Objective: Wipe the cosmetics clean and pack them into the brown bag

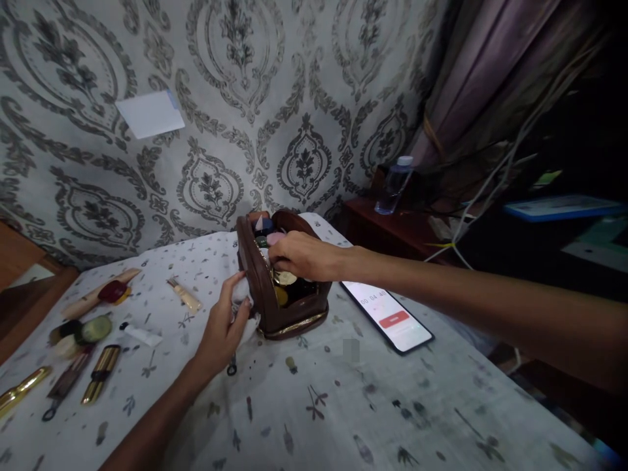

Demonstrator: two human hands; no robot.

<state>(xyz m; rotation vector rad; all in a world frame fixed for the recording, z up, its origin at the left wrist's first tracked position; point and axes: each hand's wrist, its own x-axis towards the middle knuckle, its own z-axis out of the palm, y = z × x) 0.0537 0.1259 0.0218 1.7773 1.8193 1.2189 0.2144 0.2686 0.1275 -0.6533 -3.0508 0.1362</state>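
Note:
A brown makeup bag point(262, 288) stands unzipped on the patterned sheet, with several cosmetics inside. My right hand point(301, 255) reaches into its opening from the right. Its fingers are curled down, and what they grip is hidden. Beneath them lies a round gold-coloured item point(284, 278), with a pink item point(275, 238) behind. My left hand point(223, 330) is at the bag's left side, thumb and fingers around a crumpled white cloth point(241, 290) that lies against the bag. A small black loop point(231, 369) pokes out below this hand.
Loose cosmetics lie at left: a gold-and-black tube point(101, 374), a white tube point(140, 335), a green-lidded jar point(94, 329), a red item point(114, 292) and a small brush point(184, 296). A lit phone point(387, 317) lies right of the bag. A water bottle point(394, 185) stands on the dark red table point(387, 226).

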